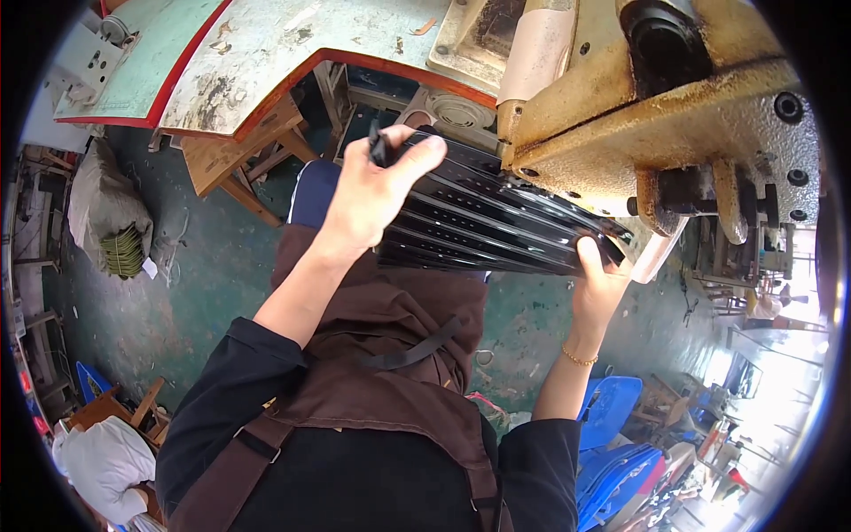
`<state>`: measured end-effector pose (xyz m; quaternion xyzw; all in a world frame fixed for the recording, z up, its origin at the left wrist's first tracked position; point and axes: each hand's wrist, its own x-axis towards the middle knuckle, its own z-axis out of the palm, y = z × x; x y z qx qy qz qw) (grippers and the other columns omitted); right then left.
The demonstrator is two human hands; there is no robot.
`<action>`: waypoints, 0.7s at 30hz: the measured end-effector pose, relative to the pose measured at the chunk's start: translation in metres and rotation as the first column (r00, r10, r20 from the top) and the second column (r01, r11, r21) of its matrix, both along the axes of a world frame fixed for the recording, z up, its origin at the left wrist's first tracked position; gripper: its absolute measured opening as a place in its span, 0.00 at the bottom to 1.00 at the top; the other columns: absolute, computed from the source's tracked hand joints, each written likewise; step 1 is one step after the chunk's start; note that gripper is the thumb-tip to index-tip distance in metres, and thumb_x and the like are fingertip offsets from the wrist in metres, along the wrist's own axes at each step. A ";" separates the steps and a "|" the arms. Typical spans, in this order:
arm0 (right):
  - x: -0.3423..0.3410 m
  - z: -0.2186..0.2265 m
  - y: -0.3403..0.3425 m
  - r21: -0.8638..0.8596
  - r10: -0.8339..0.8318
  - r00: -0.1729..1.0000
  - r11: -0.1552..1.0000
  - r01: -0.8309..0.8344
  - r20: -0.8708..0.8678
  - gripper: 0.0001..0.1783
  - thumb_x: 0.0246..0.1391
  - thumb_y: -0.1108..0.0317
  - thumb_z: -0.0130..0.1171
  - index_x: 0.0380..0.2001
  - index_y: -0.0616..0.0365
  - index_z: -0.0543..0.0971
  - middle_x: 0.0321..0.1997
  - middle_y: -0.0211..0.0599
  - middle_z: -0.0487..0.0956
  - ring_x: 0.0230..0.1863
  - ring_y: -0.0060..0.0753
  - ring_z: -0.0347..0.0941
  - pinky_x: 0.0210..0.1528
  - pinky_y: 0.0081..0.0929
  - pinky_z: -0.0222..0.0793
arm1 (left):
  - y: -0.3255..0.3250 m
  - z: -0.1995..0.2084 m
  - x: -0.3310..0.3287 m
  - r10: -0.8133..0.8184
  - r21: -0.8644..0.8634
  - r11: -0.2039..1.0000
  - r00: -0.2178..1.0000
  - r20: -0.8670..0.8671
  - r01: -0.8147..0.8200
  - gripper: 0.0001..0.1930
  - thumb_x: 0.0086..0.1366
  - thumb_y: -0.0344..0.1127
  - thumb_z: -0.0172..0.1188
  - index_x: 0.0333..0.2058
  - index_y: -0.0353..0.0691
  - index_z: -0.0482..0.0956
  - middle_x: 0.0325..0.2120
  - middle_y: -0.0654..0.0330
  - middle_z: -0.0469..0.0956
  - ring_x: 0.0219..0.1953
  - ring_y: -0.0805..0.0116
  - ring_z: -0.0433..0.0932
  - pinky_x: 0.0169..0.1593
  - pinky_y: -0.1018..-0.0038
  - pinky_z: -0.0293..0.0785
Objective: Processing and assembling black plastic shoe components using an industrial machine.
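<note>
A bundle of glossy black straps (496, 217), dotted with rows of small holes or specks, stretches between my hands over my lap. At its upper left end, my left hand (377, 182) is closed around the straps, thumb on top. My right hand (603, 270) grips the other end with its thumb laid over the edge. The straps fan out side by side, several of them. Just above them stands the head of a worn beige machine (612, 115), its lower part close to the straps. The palm-side fingers of both hands are hidden.
A pale worktable (266, 58) with a red edge runs along the far left. Under it stands a wooden stool (239, 151). A stuffed sack (102, 195) rests on the green floor at left. Blue chairs (612, 408) are at lower right, and another person (106, 457) at lower left.
</note>
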<state>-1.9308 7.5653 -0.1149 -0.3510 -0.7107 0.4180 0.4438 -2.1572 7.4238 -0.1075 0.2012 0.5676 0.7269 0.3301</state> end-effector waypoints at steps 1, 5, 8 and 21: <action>0.001 -0.004 0.001 0.062 -0.013 0.995 0.998 0.007 0.094 0.20 0.47 0.81 0.56 0.47 0.68 0.71 0.34 0.36 0.79 0.33 0.25 0.73 0.40 0.17 0.69 | -0.003 0.000 -0.003 0.031 -0.014 0.999 0.999 0.028 -0.031 0.07 0.56 0.32 0.61 0.23 0.37 0.75 0.15 0.71 0.67 0.17 0.84 0.59 0.23 0.87 0.54; -0.018 0.003 -0.011 -0.079 0.072 0.995 0.995 -0.067 0.070 0.17 0.46 0.80 0.58 0.43 0.68 0.74 0.32 0.36 0.79 0.31 0.24 0.73 0.37 0.15 0.69 | -0.014 0.004 -0.016 0.110 -0.020 0.994 0.992 0.062 -0.109 0.06 0.57 0.33 0.61 0.25 0.37 0.76 0.16 0.70 0.70 0.17 0.84 0.62 0.23 0.87 0.57; -0.037 0.014 -0.024 -0.306 0.174 0.984 0.936 -0.174 -0.028 0.14 0.44 0.76 0.62 0.37 0.68 0.78 0.31 0.37 0.80 0.29 0.23 0.72 0.34 0.13 0.68 | -0.025 0.003 -0.028 0.161 -0.008 0.987 0.985 0.067 -0.161 0.06 0.57 0.33 0.61 0.26 0.37 0.77 0.17 0.69 0.71 0.18 0.84 0.64 0.23 0.88 0.58; -0.090 0.026 -0.070 -0.412 0.341 0.940 0.857 -0.311 0.000 0.11 0.40 0.74 0.66 0.31 0.67 0.81 0.25 0.31 0.79 0.21 0.16 0.66 0.26 0.10 0.64 | -0.072 -0.002 -0.069 0.358 -0.068 0.932 0.934 0.014 -0.357 0.04 0.58 0.33 0.57 0.27 0.40 0.74 0.20 0.63 0.75 0.17 0.83 0.66 0.21 0.89 0.60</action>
